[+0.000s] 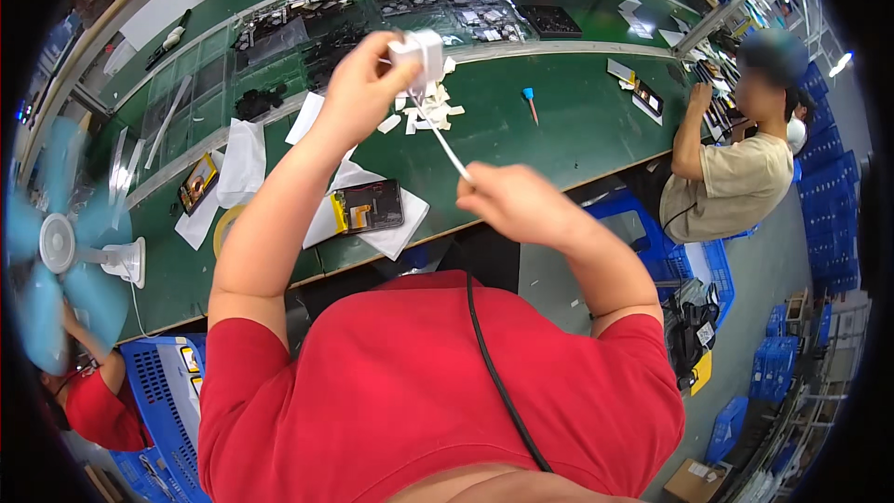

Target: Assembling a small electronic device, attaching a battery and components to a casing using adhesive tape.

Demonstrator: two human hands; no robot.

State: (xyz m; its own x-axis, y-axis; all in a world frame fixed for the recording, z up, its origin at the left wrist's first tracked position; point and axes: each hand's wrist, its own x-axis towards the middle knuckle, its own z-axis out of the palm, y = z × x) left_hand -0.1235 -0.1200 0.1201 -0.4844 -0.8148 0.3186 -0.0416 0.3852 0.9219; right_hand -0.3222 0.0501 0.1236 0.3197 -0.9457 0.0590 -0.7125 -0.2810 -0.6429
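My left hand point(368, 79), raised over the green bench, is closed around a white rounded block point(421, 56), blurred, so its exact kind is unclear. From the block a thin white strip point(442, 142) runs taut down to my right hand point(507, 200), whose fingers pinch its lower end. Below my hands, near the bench's front edge, an opened phone point(374, 206) with yellow film and a yellow-orange part lies on white sheets. Another opened phone point(197, 183) rests on white paper to the left. Small cream-coloured pieces point(433, 114) are scattered behind the strip.
A blue-handled screwdriver point(530, 104) lies right of my hands. Clear trays point(372, 5) with many small parts line the back. A blue-bladed fan point(58, 244) stands left. A co-worker point(745, 149) sits at right by another opened phone point(646, 98). Blue crates point(168, 382) flank the bench.
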